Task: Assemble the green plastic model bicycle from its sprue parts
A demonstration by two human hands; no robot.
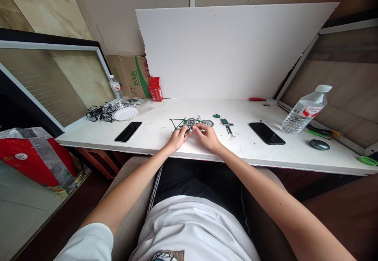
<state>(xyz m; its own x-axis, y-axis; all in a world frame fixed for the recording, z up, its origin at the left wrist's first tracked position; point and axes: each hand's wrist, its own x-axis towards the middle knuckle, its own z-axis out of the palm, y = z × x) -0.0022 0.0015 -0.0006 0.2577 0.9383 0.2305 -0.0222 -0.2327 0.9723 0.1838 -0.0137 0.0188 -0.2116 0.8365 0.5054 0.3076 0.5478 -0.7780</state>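
Both hands met at the middle of a white table (165, 145), near its front edge. The left hand (178, 137) and the right hand (206, 135) pinched a small green model bicycle (189, 123) lying on the table, fingertips closed on its frame. Small green parts (226, 122) lay just right of it. A black phone (128, 131) sat to the left, another phone (266, 133) and a water bottle (305, 109) to the right. A finished black model bicycle (100, 113) stood at the far left.

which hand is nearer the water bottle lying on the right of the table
Right. The right hand is at the green bicycle model, on the water bottle side; the left hand sits farther away.
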